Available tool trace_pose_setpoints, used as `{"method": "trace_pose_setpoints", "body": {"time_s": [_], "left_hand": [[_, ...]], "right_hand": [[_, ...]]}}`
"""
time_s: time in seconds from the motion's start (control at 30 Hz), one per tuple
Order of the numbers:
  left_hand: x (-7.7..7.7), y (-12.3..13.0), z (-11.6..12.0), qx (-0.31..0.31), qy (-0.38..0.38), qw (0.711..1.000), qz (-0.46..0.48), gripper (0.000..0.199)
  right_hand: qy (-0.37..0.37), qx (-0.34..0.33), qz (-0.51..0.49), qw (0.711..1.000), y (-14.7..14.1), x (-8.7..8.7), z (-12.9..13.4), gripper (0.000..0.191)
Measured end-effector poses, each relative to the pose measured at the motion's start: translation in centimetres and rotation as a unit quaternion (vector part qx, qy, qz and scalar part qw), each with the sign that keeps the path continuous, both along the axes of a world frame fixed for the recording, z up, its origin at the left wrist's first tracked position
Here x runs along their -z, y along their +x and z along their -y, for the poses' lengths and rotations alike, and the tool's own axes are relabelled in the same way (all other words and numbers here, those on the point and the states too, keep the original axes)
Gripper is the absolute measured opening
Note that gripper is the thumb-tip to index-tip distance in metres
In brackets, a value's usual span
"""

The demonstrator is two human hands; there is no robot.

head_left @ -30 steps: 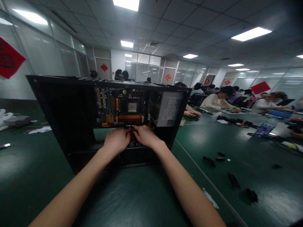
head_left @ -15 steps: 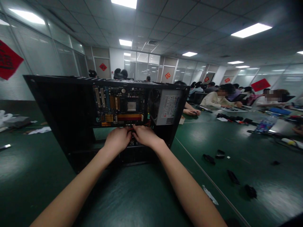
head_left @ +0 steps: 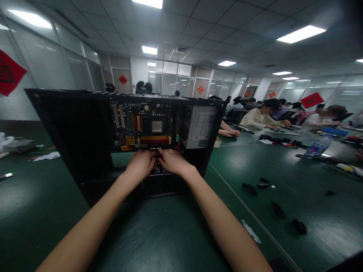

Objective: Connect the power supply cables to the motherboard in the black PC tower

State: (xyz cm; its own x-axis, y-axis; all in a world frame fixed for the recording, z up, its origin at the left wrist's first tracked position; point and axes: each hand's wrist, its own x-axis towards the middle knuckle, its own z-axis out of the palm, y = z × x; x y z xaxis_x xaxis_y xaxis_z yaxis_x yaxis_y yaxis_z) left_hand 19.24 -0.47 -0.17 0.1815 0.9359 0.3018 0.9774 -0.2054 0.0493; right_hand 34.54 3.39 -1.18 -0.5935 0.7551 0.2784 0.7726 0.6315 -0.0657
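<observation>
An open black computer case [head_left: 59, 124] stands in front of me on a green table, its inside facing me. Within it are a motherboard [head_left: 166, 117] with a bare square processor in the middle and yellow and red slots below, and a silver power supply [head_left: 202, 130] with a fan at the right. Low in the case, my left hand [head_left: 140, 162] and my right hand [head_left: 173, 160] meet with fingers curled inward. Thin reddish wires [head_left: 157, 153] run between their fingertips, and both hands seem to pinch them. What the wires end in is hidden behind the fingers.
Small black parts [head_left: 279, 210] and a torn white wrapper [head_left: 251, 231] lie on the table [head_left: 232, 170] to the right. Farther right stands a plastic bottle [head_left: 319, 146]. A grey box [head_left: 19, 145] sits at the left. Other people [head_left: 255, 115] work behind.
The view has shifted very slightly. Both hands stay at the wires, their fingers making only a tiny movement.
</observation>
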Motion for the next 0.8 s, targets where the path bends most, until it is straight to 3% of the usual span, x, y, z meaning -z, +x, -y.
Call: {"method": "trace_pose_setpoints", "body": {"time_s": [0.27, 0.47, 0.63, 0.8], "left_hand": [[0.2, -0.8, -0.3, 0.037, 0.012, 0.997, 0.067, 0.034], [0.0, -1.5, -0.8, 0.06, 0.011, 0.991, 0.115, 0.034], [0.2, -1.7, -1.1, 0.058, 0.005, 0.988, 0.142, 0.034], [0.4, -1.8, -1.3, 0.057, 0.006, 0.985, 0.163, 0.035]], "right_hand": [[0.013, 0.032, -0.08, 0.996, 0.0, -0.6, 0.3, 0.029], [-0.021, -0.017, -0.028, 0.999, 0.0, -0.4, 0.0, 0.024], [-0.069, -0.06, 0.042, 0.995, 0.2, -0.1, -0.4, 0.031], [-0.128, -0.116, 0.012, 0.985, 0.5, -0.1, -0.9, 0.029]]}}
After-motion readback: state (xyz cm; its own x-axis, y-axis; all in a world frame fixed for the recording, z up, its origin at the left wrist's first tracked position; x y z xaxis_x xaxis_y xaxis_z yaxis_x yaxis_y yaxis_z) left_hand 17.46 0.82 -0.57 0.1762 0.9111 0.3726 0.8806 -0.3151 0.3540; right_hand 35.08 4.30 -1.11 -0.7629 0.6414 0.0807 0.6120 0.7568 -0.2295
